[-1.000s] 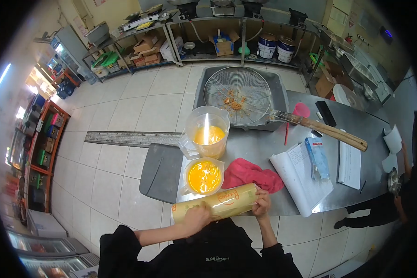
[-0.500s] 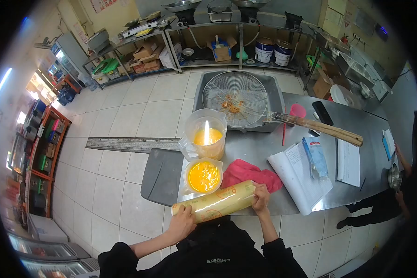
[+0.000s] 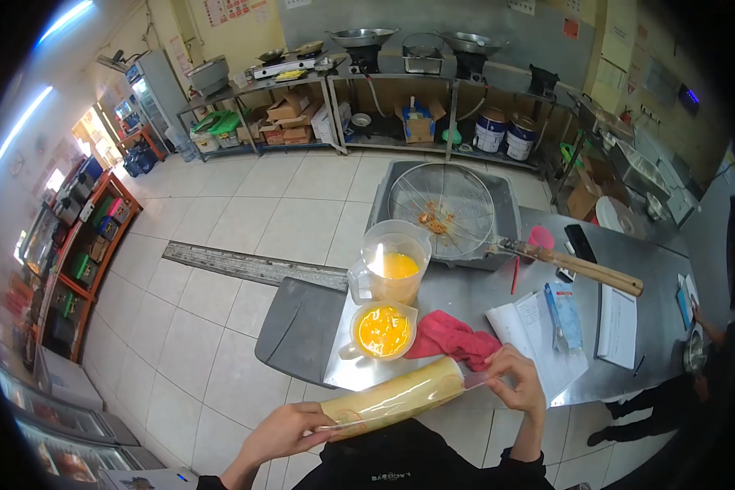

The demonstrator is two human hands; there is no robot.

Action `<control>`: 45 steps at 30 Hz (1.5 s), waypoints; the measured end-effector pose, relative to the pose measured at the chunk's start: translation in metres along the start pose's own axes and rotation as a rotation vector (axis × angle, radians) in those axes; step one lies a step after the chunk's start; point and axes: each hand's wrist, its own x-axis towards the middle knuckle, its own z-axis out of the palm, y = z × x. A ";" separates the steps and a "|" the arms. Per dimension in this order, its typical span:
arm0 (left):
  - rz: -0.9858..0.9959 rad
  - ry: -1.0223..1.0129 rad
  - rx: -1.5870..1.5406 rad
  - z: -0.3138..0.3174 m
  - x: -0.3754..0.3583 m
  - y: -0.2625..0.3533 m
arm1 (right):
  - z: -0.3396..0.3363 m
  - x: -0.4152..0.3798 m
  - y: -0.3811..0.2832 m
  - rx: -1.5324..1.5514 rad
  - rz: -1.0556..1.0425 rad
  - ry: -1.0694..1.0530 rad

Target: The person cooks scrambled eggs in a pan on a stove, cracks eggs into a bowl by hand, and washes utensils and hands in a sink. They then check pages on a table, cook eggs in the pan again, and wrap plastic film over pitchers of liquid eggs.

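Note:
A big roll of clear plastic film lies across the front of my body, below the table's near edge. At its left end, my left hand pinches the film between thumb and fingers. My right hand grips a stretched bit of film just past the right end. Beyond the roll stands a small jug of orange-yellow liquid. Behind that is a taller translucent jug holding similar liquid. A crumpled red cloth lies right of the small jug, near my right hand.
A long-handled wire strainer with brown crumbs rests on a grey tub. Papers, a blue box and a notebook lie to the right. Another person's hand shows at the far right. A grey lid juts out at left.
Both hands have shifted from gripping the roll's ends to pinching its film. A strip now stretches from the right end to my right hand. The camera view has tilted up.

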 end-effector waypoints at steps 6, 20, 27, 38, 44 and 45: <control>0.239 0.531 0.054 -0.039 0.010 0.006 | -0.010 0.063 -0.029 -0.301 -0.013 0.069; -0.052 1.146 -0.604 0.009 0.185 -0.095 | 0.103 0.123 0.125 0.542 0.431 0.617; -0.174 0.964 -0.969 0.052 0.200 -0.115 | 0.149 0.104 0.128 0.644 0.584 0.689; -0.284 0.981 -0.887 0.053 0.188 -0.100 | 0.167 0.099 0.105 0.559 0.484 0.854; -0.246 1.043 -0.859 0.060 0.187 -0.102 | 0.165 0.092 0.111 0.458 0.383 0.901; -0.248 1.076 -0.842 0.059 0.188 -0.102 | 0.165 0.087 0.116 0.456 0.475 0.898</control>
